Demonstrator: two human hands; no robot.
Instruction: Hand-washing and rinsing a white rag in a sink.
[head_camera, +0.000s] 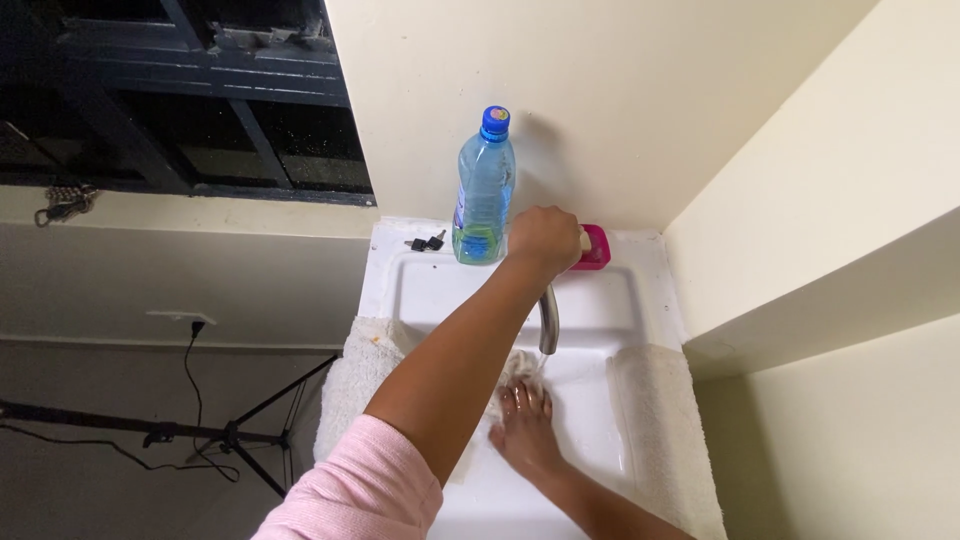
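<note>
**Wet cloth under the tap, one hand on the handle**

The left hand (543, 238) reached across the sink (640, 300) and was closed over the top of the tap (548, 320), fingers curled around what must have been the handle; the handle itself was hidden under the hand. The right hand (522, 420) lay low in the basin, fingers spread and pressed flat on a pale cloth (518, 368), which sat bunched directly beneath the spout. How much of the cloth was pinched rather than merely pinned down could not be told.

The cloth looked soft and limp, likely soaked and so heavier than dry, with no stiffness to lift by. It would probably slip on the smooth white basin, so gathering a fistful of the bunched middle seemed a surer hold than a corner. It lay under and just ahead of the right fingertips, touching them, well below the left hand.

A clear bottle (484, 190) with a blue cap stood upright on the back ledge, just left of the left hand. A pink dish (594, 247) sat just to that hand's right, partly hidden by it. Dark keys (427, 242) lay beside the bottle. White towels (655, 410) draped the sink's two sides.
</note>
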